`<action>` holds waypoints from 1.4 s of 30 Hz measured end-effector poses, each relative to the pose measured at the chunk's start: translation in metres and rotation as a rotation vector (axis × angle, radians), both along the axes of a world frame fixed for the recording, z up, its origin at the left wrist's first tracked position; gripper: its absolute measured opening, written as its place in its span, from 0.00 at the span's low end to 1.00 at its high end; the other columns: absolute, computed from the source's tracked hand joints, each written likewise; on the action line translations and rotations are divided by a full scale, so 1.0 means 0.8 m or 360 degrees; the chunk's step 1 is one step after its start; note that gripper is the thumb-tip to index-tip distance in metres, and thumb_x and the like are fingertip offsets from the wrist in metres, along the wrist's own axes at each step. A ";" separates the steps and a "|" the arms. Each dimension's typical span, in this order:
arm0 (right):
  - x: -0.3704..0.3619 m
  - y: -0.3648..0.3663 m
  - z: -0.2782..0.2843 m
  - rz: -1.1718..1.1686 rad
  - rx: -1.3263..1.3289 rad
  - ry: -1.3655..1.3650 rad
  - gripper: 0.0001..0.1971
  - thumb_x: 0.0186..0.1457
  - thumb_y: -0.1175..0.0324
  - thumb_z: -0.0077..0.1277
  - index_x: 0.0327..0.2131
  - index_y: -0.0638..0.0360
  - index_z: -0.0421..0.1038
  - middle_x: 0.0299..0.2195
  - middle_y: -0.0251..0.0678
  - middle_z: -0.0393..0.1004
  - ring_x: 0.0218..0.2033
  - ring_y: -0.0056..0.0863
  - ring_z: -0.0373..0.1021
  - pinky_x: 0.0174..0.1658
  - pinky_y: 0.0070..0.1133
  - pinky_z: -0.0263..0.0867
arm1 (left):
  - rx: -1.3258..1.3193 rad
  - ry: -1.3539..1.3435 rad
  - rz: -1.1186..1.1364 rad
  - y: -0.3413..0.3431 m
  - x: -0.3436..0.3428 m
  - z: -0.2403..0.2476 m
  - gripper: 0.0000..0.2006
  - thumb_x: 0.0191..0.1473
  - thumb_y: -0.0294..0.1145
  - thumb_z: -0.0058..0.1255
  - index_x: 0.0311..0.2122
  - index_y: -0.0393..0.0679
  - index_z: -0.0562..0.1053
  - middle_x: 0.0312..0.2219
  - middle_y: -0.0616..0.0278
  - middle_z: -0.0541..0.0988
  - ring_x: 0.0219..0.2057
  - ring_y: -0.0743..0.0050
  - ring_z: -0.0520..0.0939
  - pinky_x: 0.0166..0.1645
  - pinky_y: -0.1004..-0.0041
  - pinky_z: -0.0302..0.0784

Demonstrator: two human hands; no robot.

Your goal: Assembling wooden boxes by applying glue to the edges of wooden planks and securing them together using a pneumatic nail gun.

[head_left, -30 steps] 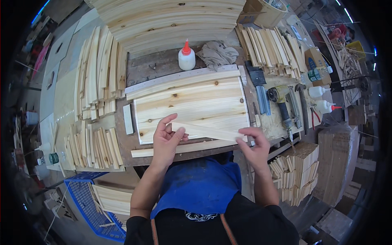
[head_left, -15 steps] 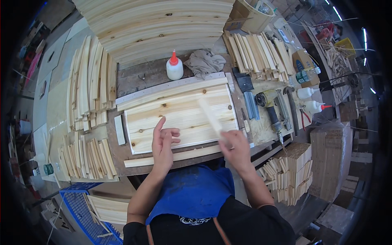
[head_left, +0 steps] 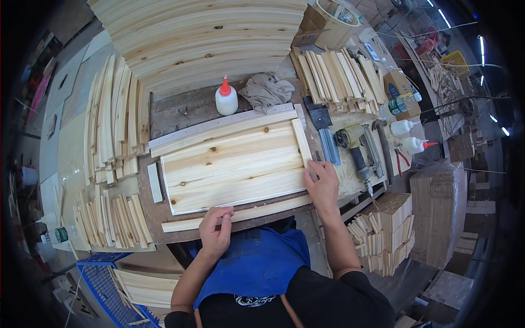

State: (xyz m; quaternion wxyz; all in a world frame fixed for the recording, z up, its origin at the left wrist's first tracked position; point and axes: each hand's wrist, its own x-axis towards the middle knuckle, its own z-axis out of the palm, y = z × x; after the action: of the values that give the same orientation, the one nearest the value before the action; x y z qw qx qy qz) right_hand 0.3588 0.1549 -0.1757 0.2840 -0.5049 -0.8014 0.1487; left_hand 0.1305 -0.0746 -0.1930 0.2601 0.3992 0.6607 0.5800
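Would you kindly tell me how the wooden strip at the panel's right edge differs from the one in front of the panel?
The side strip looks shorter than the front strip. The side strip runs front to back; the front strip runs left to right. The right hand touches the side strip, which borders the panel; the front strip lies apart. Both are pale wood.

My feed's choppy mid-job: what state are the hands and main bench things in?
Panel: flat, white line along left and near edges.
Short strip: along panel's right edge.
Far strip: along panel's far edge.
Near strip: lying flat.
Right hand: grip on short strip.
Left hand: fingers curled.
Red-tipped bottle: upright.
Cloth: crumpled.
Power tool: lying down.
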 end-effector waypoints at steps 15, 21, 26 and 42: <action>-0.009 0.004 -0.005 -0.0032 0.0026 -0.0116 0.13 0.54 0.71 0.65 0.44 0.60 0.83 0.39 0.45 0.78 0.40 0.45 0.77 0.44 0.33 0.74 | 0.0102 0.0261 -0.0101 0.007 -0.004 0.014 0.07 0.61 0.18 0.51 0.42 0.36 0.80 0.33 0.54 0.82 0.35 0.65 0.83 0.44 0.70 0.78; -0.024 0.001 -0.008 0.0006 0.0010 -0.0109 0.13 0.55 0.71 0.65 0.44 0.61 0.83 0.38 0.45 0.78 0.40 0.45 0.76 0.44 0.32 0.74 | 0.0080 0.0265 -0.0015 -0.008 -0.011 0.014 0.08 0.60 0.18 0.53 0.42 0.36 0.80 0.33 0.55 0.83 0.34 0.64 0.84 0.42 0.69 0.79; -0.010 0.007 -0.019 -0.0016 -0.0169 -0.0042 0.08 0.57 0.71 0.62 0.40 0.61 0.82 0.40 0.45 0.78 0.42 0.44 0.75 0.48 0.33 0.72 | 0.0034 0.0420 0.0156 -0.028 -0.019 0.015 0.08 0.58 0.19 0.57 0.43 0.39 0.81 0.33 0.54 0.85 0.34 0.60 0.85 0.40 0.67 0.80; -0.052 -0.043 0.011 0.0458 -0.0175 -0.0045 0.17 0.63 0.69 0.59 0.54 0.61 0.77 0.44 0.45 0.74 0.44 0.41 0.73 0.49 0.32 0.69 | -0.1020 0.1576 0.1574 -0.209 -0.300 0.056 0.16 0.57 0.33 0.63 0.49 0.40 0.80 0.39 0.51 0.81 0.43 0.47 0.80 0.52 0.58 0.75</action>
State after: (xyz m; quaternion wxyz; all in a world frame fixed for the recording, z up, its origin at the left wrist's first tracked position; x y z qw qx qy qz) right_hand 0.3170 0.1204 -0.1668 0.2204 -0.4016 -0.8601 0.2242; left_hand -0.1097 -0.2417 -0.1482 -0.2526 0.1758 0.9375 0.1626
